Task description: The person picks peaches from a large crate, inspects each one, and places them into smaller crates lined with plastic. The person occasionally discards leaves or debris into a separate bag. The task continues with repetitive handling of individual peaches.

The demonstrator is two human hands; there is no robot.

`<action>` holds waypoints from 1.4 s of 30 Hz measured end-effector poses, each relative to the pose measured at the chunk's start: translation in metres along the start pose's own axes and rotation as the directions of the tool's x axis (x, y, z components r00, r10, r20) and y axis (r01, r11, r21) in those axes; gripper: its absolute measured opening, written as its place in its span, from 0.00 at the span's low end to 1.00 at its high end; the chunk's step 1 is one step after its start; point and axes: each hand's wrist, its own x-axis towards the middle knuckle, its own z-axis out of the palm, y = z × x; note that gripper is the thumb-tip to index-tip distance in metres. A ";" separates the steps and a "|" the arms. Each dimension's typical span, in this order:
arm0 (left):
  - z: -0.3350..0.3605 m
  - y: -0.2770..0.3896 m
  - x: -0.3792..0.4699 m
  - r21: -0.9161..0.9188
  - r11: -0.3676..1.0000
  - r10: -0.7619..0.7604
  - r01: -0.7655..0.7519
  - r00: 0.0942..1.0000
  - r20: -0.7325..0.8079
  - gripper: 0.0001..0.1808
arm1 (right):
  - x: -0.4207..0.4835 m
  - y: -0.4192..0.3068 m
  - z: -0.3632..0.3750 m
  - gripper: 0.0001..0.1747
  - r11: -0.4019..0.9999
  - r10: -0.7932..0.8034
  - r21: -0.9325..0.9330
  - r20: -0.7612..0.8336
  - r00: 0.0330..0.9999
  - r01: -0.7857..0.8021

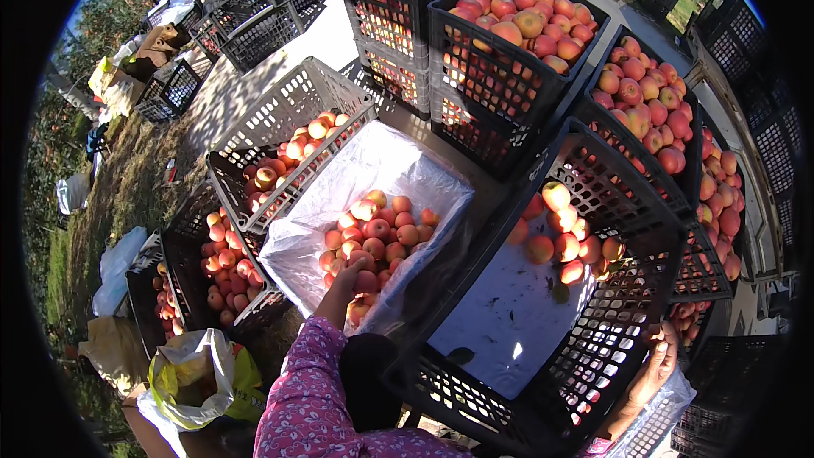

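My left hand [348,278] reaches into a crate lined with clear plastic film [407,152] and is closed around a red apple [365,282] over the heap of apples [375,229] there. To the right stands a large black plastic crate [439,305] with a pale bottom sheet [502,312], loose leaves and several apples [566,245] towards its far end. My right hand [661,350] is at the outer right side of this crate, fingers bent near its rim; whether it grips the rim or holds something I cannot tell.
Stacked black crates full of apples [528,19] stand ahead, with more filled crates [648,102] at the right. A grey crate [286,108] and a black crate [191,229] with apples are at the left. An open bag [194,381] lies at the lower left, near grass.
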 end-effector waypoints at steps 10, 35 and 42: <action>0.034 0.009 0.056 0.028 0.995 0.093 -0.095 0.994 0.064 0.40 | 0.003 -0.003 0.008 0.25 1.000 0.005 0.026 0.016 1.000 -0.006; 0.371 0.082 -0.214 0.179 -0.463 -0.179 -0.868 0.290 0.940 0.21 | 0.004 -0.015 0.018 0.13 0.952 0.081 0.293 0.025 0.996 -0.085; 0.375 -0.020 -0.130 -0.052 -0.630 0.108 -0.775 -0.153 0.982 0.15 | 0.008 -0.018 0.012 0.12 0.976 0.034 0.213 0.079 0.996 -0.050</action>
